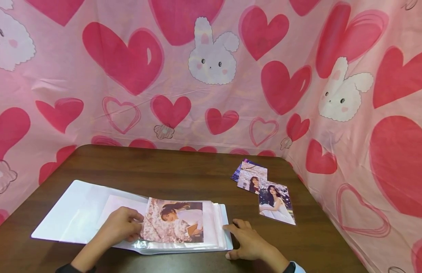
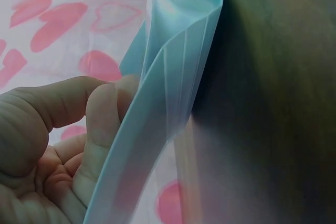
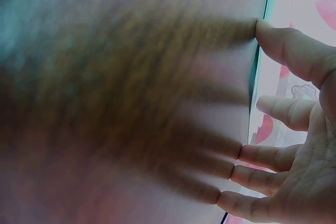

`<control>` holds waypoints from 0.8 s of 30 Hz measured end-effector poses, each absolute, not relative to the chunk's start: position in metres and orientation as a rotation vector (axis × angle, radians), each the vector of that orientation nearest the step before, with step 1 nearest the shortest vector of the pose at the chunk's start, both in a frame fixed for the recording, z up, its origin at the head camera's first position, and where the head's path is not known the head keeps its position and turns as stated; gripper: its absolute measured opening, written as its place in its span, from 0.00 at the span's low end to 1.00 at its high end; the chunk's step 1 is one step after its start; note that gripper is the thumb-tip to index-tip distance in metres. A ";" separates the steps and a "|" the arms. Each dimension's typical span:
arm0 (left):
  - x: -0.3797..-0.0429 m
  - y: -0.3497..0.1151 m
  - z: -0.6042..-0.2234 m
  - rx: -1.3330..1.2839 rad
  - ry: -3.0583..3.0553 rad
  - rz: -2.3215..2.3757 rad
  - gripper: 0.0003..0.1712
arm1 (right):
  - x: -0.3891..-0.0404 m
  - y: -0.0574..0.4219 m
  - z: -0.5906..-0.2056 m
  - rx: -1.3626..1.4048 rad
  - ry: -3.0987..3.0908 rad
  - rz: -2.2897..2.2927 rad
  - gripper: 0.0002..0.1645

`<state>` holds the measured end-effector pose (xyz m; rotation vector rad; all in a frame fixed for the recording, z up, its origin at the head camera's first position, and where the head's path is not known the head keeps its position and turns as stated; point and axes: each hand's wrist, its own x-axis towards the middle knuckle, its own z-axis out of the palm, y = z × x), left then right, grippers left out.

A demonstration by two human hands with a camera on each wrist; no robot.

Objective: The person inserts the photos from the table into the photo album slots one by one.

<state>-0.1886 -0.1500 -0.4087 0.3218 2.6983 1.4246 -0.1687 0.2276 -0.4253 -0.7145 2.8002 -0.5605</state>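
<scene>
A white photo album (image 1: 74, 212) lies spread on the table, its cover folded out to the left. On its right-hand pages is a photo (image 1: 176, 222) of a person among pink blossoms, holding a book. My left hand (image 1: 121, 226) pinches the photo's left edge between thumb and forefinger, beside the spine. In the left wrist view the left hand (image 2: 63, 145) is seen past the album's pale edge (image 2: 142, 119). My right hand (image 1: 248, 240) rests at the album's right edge, fingers spread and fingertips on the tabletop; the right wrist view shows its fingers (image 3: 286, 114) extended.
Several loose photos lie overlapping at the right: a person in a white dress (image 1: 277, 203), a person under blossoms (image 1: 253, 178), and a purple one (image 1: 236, 174) beneath. The dark wooden table (image 1: 156, 167) meets a pink curtain (image 1: 183, 83) with hearts and rabbits.
</scene>
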 end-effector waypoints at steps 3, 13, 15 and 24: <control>-0.189 -0.147 -0.410 0.261 2.722 1.400 0.09 | -0.169 0.227 -0.425 -0.716 2.800 -0.562 0.42; -0.188 -0.139 -0.410 0.301 2.663 1.411 0.09 | -0.168 0.226 -0.423 -0.712 2.799 -0.557 0.42; -0.189 -0.138 -0.410 0.342 2.661 1.405 0.09 | -0.168 0.226 -0.423 -0.708 2.798 -0.560 0.42; -0.190 -0.132 -0.413 0.418 2.727 1.213 0.12 | -0.168 0.226 -0.423 -0.699 2.808 -0.547 0.42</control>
